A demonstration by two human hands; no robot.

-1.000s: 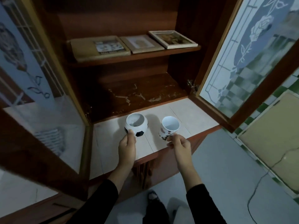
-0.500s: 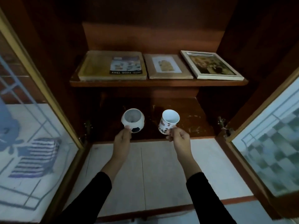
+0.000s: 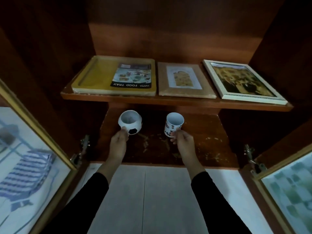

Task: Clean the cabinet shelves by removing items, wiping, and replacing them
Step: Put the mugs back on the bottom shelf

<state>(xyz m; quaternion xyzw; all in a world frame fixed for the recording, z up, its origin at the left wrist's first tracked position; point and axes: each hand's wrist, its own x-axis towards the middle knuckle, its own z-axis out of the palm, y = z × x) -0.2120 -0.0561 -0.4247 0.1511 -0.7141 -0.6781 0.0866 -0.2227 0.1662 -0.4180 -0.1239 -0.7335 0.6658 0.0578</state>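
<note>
My left hand [image 3: 118,141] pinches the near rim of a round white football-patterned cup [image 3: 130,122]. My right hand [image 3: 182,141] grips a taller white cup with dark spots [image 3: 173,124] by its near side. Both cups are held upright, side by side, inside the cabinet over the scuffed lower wooden shelf [image 3: 202,146], just under the front edge of the upper shelf [image 3: 168,101]. Whether the cups touch the lower shelf I cannot tell.
On the upper shelf lie a yellow food tray [image 3: 94,76] with a leaflet, a brown framed picture [image 3: 184,80] and a white-framed picture [image 3: 243,81]. Open glass doors stand at the left [image 3: 30,149] and right [image 3: 290,188]. A white tiled ledge [image 3: 145,196] fronts the cabinet.
Both hands lifted the cups off the white tiled ledge and carried them forward into the cabinet, over the lower shelf. My view has tilted up toward the shelves.
</note>
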